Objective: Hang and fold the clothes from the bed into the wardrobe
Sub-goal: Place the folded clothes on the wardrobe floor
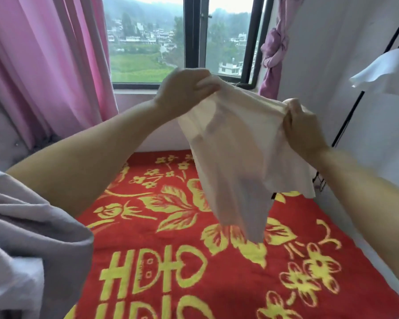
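Above the red bedspread (171,261), left hand (182,93) and right hand (302,130) pinch the cream garment (235,146) (limp, thin); she should pull its edge taut before folding.

Soft daylight enters through the window (182,40) at upper centre; shadows are faint, edges bow outward, details slightly blurred.

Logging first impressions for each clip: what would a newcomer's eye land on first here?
Probably the pale garment, held up mid-frame over the bed, the left hand and right hand each gripping a top corner. Below it spreads the red blanket with bold yellow flowers. Behind, pink curtains flank the window.
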The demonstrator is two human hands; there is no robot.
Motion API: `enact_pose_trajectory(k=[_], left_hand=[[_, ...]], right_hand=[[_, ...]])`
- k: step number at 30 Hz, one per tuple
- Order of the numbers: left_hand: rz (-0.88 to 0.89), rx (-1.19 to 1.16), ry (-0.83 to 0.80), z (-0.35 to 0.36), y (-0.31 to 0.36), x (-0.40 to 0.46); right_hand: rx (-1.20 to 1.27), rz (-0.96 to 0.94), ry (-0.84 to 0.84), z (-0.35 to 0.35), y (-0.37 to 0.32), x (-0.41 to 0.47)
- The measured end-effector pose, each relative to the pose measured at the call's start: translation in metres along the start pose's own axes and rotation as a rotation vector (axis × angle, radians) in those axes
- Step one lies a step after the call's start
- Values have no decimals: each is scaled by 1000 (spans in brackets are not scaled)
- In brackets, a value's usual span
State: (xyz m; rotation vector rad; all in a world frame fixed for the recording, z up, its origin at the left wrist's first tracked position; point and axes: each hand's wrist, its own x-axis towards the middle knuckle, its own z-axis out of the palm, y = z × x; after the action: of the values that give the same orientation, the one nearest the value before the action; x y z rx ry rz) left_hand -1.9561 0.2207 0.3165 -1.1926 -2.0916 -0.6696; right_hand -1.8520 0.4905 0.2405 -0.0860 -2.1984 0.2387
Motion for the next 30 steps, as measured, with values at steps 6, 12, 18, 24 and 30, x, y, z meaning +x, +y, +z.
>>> enact_pose_trajectory(k=[6,12,18,24,30], left_hand=[[3,-29,-86,49,-61,-149],[-22,2,-538,144,-100,-413],[-122,219,-847,201,-100,-668],[-403,275,-900,216,-82,-741],[-185,-63,-857,264,11,-701]], right_hand=[[-6,-102,-471,13,-40,-96],[96,-175,-1150,152,-95,-335],[191,-61,-1711,245,-151,-566],[324,170,-1636,236,-129,-607],[177,631,-1171,235,-50,-580]])
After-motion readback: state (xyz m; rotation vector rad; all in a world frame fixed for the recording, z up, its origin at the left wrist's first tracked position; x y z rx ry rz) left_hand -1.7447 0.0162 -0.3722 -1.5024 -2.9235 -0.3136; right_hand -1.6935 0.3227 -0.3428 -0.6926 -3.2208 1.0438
